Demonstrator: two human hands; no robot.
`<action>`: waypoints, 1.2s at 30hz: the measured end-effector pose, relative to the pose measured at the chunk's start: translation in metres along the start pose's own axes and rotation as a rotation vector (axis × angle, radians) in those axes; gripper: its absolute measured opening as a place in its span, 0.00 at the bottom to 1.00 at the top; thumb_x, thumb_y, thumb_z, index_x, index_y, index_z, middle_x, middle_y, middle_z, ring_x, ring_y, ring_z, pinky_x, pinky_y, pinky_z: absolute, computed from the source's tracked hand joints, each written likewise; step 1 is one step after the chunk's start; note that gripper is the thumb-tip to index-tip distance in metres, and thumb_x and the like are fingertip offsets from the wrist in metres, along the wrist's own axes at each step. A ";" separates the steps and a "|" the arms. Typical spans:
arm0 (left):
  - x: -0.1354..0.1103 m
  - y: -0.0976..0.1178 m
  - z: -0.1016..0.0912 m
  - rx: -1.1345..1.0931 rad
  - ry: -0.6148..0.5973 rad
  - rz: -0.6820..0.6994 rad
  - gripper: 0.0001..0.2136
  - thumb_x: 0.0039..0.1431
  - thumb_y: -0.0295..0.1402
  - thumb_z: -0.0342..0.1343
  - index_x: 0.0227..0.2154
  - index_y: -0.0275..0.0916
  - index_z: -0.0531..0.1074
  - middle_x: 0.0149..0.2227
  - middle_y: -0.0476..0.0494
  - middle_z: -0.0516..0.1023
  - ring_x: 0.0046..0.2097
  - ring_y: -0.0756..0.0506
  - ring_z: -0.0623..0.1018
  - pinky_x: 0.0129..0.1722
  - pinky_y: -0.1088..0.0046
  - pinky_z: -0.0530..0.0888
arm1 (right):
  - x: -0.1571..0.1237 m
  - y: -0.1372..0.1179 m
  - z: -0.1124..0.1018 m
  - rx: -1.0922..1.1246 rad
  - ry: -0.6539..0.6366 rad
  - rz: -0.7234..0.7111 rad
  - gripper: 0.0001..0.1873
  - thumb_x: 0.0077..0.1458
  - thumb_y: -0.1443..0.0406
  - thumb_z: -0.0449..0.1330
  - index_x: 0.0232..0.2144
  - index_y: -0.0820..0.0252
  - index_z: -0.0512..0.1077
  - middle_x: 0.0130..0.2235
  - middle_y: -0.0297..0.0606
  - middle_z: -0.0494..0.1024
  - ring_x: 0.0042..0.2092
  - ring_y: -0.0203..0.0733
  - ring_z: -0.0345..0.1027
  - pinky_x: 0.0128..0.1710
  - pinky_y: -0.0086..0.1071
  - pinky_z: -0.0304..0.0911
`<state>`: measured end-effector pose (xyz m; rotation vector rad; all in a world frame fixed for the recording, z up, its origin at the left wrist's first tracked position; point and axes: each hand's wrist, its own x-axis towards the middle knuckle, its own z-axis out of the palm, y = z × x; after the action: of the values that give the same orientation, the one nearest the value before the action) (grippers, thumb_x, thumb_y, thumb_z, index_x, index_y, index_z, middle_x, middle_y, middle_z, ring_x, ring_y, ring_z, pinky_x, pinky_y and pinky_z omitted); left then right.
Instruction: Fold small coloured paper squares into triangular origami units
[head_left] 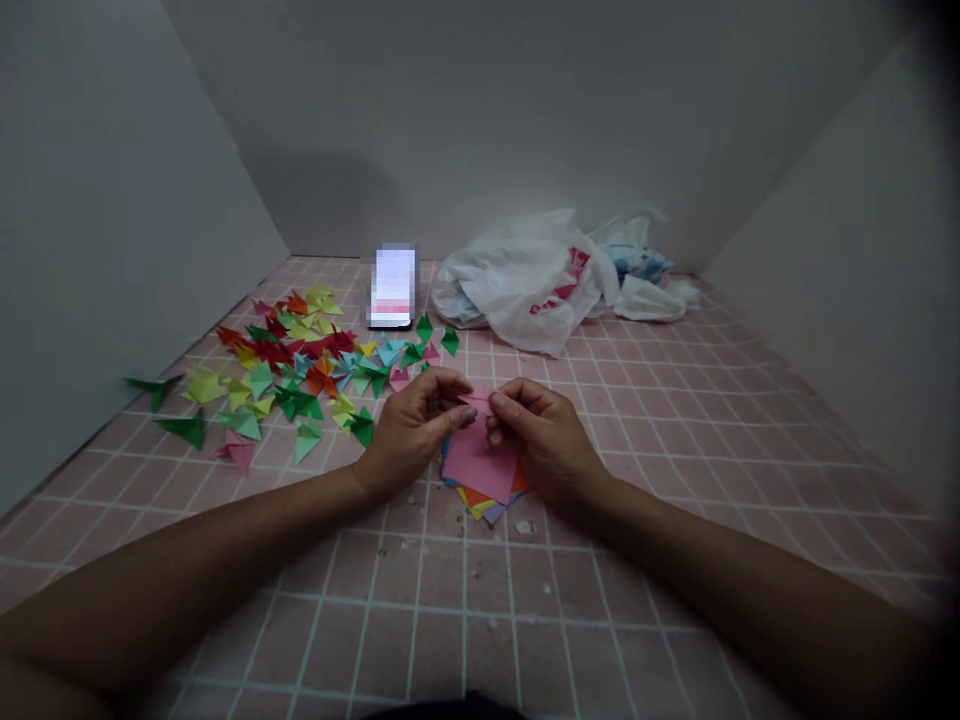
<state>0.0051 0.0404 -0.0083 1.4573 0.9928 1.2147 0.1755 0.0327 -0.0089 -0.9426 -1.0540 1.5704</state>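
Observation:
Between my two hands is a small folded piece of pink paper (pixel 477 399), pinched at both ends. My left hand (pixel 416 420) grips its left end between thumb and fingers. At the right end, my right hand (pixel 547 435) closes on it with thumb and forefinger. Right below lies a stack of square coloured paper (pixel 481 465), pink on top, with blue, orange, yellow and purple edges fanned out underneath. My fingers hide part of the folded piece and the back of the stack.
Many folded paper cranes (pixel 300 370) in mixed colours spread over the left of the pink checked cloth (pixel 360 610). A phone (pixel 393 287) with a lit, blurred screen stands behind them. White plastic bags (pixel 532 280) lie crumpled at the back, against the grey wall (pixel 480 110).

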 end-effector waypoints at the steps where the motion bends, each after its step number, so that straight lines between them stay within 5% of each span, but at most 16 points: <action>1: 0.000 0.000 0.000 0.025 -0.005 0.006 0.10 0.52 0.31 0.64 0.36 0.38 0.71 0.35 0.49 0.75 0.36 0.50 0.76 0.37 0.75 0.75 | 0.000 0.000 0.000 0.001 0.000 -0.002 0.13 0.52 0.58 0.68 0.27 0.59 0.70 0.24 0.29 0.74 0.24 0.32 0.66 0.27 0.28 0.63; 28: 0.004 -0.004 -0.009 0.346 -0.116 0.113 0.03 0.59 0.31 0.59 0.31 0.37 0.73 0.31 0.46 0.76 0.34 0.47 0.74 0.35 0.71 0.70 | 0.003 0.003 -0.007 -0.133 -0.045 -0.050 0.11 0.54 0.60 0.66 0.25 0.60 0.73 0.21 0.30 0.74 0.24 0.33 0.65 0.28 0.29 0.59; 36: 0.003 -0.002 -0.008 0.469 -0.126 0.282 0.02 0.58 0.26 0.61 0.30 0.37 0.74 0.31 0.47 0.75 0.34 0.48 0.74 0.34 0.73 0.69 | 0.002 0.003 -0.006 -0.135 -0.066 -0.055 0.12 0.55 0.59 0.65 0.25 0.60 0.73 0.23 0.31 0.74 0.25 0.34 0.67 0.29 0.31 0.62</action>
<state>-0.0021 0.0455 -0.0090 2.0723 1.0559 1.1100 0.1797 0.0350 -0.0140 -0.9489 -1.2348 1.5089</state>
